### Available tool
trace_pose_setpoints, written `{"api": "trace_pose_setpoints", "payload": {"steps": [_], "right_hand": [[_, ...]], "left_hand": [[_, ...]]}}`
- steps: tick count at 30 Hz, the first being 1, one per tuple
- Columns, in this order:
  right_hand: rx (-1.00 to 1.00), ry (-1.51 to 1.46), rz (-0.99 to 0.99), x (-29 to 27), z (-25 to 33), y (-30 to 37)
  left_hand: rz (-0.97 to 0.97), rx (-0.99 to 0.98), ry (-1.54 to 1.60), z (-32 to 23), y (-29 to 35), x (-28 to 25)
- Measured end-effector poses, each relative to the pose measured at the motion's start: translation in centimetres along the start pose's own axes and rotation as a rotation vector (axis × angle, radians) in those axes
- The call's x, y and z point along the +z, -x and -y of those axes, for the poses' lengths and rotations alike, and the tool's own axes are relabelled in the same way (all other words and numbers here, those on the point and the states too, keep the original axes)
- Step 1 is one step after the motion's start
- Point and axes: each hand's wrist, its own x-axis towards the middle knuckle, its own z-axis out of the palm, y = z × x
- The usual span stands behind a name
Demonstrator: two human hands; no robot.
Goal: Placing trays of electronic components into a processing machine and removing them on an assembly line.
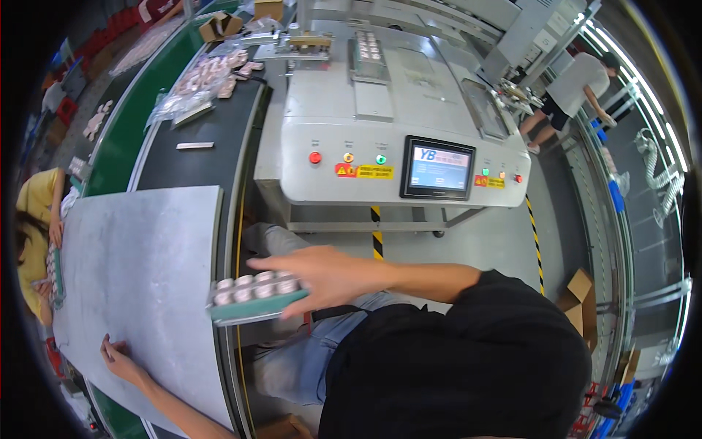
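Note:
My right hand (329, 274) grips one end of a green tray (259, 308) that carries white, round pieces (245, 287) in rows. The tray is held above the right edge of a grey board (146, 256), tilted slightly and a little blurred. Low over the left part of that board is my left hand (121, 358), its fingers loosely bent and apart, with nothing seen in them. Across the board, a co-worker in yellow (36, 197) has both hands at a similar green tray (55, 274).
Ahead stands a white machine (329, 110) with a touchscreen (439, 168), coloured buttons and a tray of white pieces (369, 47) on top. A dark conveyor (190, 146) runs beyond the board, bearing pale pink parts (212, 73) and bags. Another person (578, 88) stands at the far right.

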Motion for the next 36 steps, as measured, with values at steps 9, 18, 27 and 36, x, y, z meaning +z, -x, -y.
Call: {"api": "trace_pose_setpoints", "payload": {"steps": [9,18,27,36], "right_hand": [[0.664,0.325,-0.931,-16.8,-3.1,19.9],[1.144,0.805,-1.131,-28.7,-14.5,29.9],[1.244,0.938,-1.194,-27.3,-16.2,27.6],[1.249,1.141,-1.357,-28.9,-19.5,25.4]], "left_hand": [[0.002,0.019,-0.086,-0.8,0.2,0.4],[0.078,0.1,-0.173,0.8,-0.4,0.7],[0.059,0.092,-0.193,0.4,-0.2,0.5],[0.053,0.108,-0.228,-0.1,0.2,0.1]]}}
